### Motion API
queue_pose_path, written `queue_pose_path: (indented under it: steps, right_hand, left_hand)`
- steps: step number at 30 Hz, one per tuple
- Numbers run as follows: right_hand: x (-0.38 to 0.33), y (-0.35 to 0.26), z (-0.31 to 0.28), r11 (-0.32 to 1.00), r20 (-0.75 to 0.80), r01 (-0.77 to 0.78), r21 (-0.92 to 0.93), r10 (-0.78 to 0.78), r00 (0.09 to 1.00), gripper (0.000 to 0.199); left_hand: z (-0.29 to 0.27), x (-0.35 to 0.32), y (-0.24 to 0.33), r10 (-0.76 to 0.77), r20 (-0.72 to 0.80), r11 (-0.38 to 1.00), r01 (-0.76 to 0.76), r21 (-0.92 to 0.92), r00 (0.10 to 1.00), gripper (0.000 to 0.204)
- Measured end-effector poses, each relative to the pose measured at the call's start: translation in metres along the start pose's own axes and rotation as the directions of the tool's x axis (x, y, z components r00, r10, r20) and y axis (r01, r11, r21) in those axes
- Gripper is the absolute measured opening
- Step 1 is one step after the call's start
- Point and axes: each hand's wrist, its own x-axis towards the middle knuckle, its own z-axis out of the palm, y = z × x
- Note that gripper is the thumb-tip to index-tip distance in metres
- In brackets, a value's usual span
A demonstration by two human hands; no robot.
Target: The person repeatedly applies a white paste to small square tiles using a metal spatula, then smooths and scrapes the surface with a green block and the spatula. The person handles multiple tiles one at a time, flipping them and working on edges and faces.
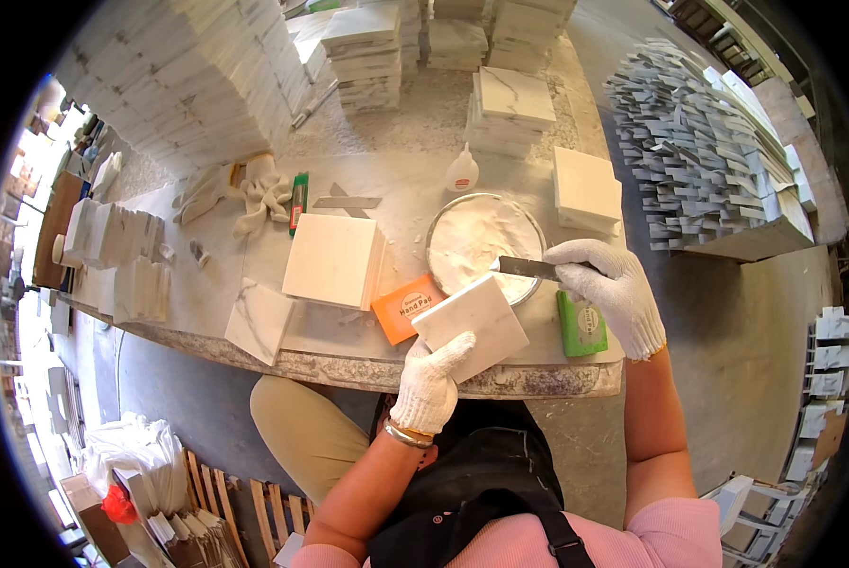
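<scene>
My left hand (431,379), in a white knit glove, holds a small white marble tile (469,322) tilted above the front edge of the stone workbench (405,371). My right hand (614,289), also gloved, grips a flat metal putty knife (524,268). Its blade reaches into a round metal bowl (486,241) of white paste just behind the tile. An orange hand pad (403,310) lies left of the tile, and a green pad (581,328) lies under my right wrist.
A square white tile stack (334,260) and a loose tile (259,320) lie at the left. A glue bottle (462,172), spare gloves (254,189), a green marker (298,201) and tall tile stacks (197,76) stand behind. Grey tile pieces (689,142) pile up at the right.
</scene>
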Motion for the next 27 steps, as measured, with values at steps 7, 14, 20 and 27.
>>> queue_pose_path:
  steps: [7, 14, 20, 27]
  right_hand:
    - [-0.004, -0.002, 0.004, 0.981, -0.012, 0.127, -0.149, -0.130, 0.991, 0.018]
    - [0.002, 0.006, 0.006, 0.941, -0.055, 0.236, -0.243, -0.256, 0.965, 0.016]
    - [0.017, 0.024, 0.007, 0.936, -0.063, 0.162, -0.311, -0.190, 0.980, 0.016]
    - [0.029, 0.033, 0.011, 0.963, 0.030, 0.093, -0.254, -0.088, 0.996, 0.020]
  left_hand:
    - [-0.002, 0.000, 0.000, -0.015, 0.015, 1.000, 0.015, -0.005, 1.000, 0.051]
    - [-0.004, 0.001, 0.000, -0.026, 0.003, 1.000, 0.026, -0.001, 1.000, 0.050]
    - [-0.007, 0.001, -0.002, -0.034, 0.023, 0.999, 0.034, -0.001, 0.999, 0.049]
    - [-0.009, 0.002, -0.003, -0.029, 0.036, 0.998, 0.031, -0.063, 0.999, 0.046]
